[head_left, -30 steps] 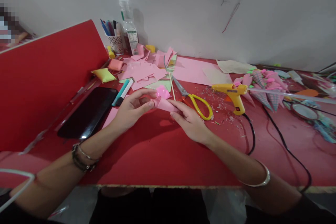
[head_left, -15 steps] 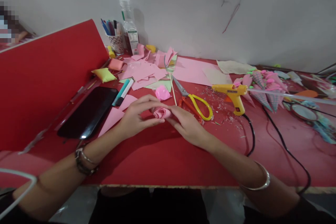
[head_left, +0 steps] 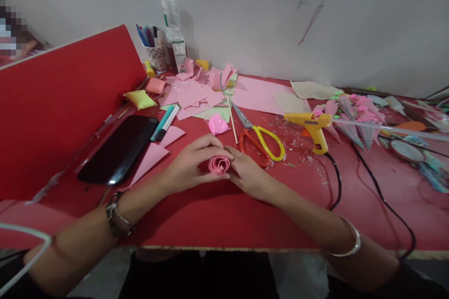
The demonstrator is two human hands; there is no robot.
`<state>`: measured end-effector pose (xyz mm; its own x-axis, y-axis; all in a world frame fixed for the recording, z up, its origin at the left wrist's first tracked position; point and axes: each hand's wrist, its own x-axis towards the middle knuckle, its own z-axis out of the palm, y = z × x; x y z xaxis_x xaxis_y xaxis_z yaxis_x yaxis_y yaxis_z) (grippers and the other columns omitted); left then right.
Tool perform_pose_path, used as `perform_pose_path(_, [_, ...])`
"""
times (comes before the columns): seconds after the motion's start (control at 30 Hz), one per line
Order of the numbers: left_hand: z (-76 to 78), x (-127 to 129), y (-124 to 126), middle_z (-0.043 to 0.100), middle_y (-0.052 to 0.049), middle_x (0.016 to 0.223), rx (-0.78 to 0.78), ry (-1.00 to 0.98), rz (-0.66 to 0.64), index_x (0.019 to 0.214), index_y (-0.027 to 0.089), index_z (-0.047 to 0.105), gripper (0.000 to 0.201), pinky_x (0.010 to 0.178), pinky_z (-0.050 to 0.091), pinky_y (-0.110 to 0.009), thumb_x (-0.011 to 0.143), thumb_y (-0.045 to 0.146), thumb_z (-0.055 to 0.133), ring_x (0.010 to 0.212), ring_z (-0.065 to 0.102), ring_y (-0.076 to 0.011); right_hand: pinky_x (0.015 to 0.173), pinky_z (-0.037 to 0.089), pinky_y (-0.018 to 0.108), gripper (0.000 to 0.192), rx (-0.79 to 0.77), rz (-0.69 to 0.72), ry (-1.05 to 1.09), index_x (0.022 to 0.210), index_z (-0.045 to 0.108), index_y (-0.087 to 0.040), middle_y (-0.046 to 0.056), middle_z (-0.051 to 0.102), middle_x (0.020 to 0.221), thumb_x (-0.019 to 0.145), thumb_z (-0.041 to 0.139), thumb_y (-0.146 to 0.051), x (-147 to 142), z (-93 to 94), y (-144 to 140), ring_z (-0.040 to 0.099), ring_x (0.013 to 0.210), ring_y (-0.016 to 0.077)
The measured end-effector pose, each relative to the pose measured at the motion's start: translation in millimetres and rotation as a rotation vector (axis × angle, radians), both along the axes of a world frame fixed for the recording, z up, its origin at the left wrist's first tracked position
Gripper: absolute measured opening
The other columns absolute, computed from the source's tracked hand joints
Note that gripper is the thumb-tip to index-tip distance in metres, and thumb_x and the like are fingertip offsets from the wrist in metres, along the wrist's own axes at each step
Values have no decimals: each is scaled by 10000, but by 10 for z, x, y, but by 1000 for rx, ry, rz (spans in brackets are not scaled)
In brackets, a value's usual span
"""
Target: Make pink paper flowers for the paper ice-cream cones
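Note:
Between my two hands is a rolled pink paper (head_left: pixel 219 165), its spiral end facing me like a rosette. My left hand (head_left: pixel 192 161) curls round its left side, thumb below and fingers over the top. From the right, my right hand (head_left: pixel 249 168) closes on the same roll, with its fingertips meeting those of the left. The far part of the roll is hidden behind the fingers. Just beyond lie a bright pink packet (head_left: pixel 218 124), a thin stick (head_left: pixel 233 121) and scissors (head_left: pixel 261 138) with yellow and red handles.
A yellow glue gun (head_left: pixel 310 126) with a black cord lies right, before several paper cones (head_left: pixel 354 112). Pink paper scraps (head_left: pixel 189 96) cover the back. Left are a phone (head_left: pixel 119 149), markers (head_left: pixel 164 124), a pen cup (head_left: pixel 154 56), a bottle (head_left: pixel 174 39) and a red board (head_left: pixel 70 117).
Both hands have come slightly nearer to me with the paper roll. Its spiral end has tilted up towards me and shows more fully.

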<state>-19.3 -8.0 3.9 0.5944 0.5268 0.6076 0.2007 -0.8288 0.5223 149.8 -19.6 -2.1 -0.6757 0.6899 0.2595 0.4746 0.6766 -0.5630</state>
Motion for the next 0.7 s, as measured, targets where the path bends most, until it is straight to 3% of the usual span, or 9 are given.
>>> perform_pose_path(0.4, [16,5,-13,496,-10,773,-200,-96,-28,872,205,600,154,645,435,-246,726,252,602,711,499,-121,674,453,263,99,-23,-3,-23,798,563,-122,67,580,789,798,477,-171,22,15,21,549,719,141])
perform_pose_path(0.53, [3,-13,14,545,-16,797,-307,-233,41,790,202,603,70,726,429,-285,741,244,576,758,509,-133,569,429,212,143,-209,-64,29,695,567,-128,12,568,624,796,501,-205,5,71,14,538,566,100])
perform_pose_path(0.7, [13,-8,24,591,-31,851,-437,-261,3,648,176,568,70,754,435,-288,716,190,563,813,534,-143,513,404,179,229,-419,-82,142,610,540,-134,-25,540,525,793,511,-270,-9,68,7,521,471,65])
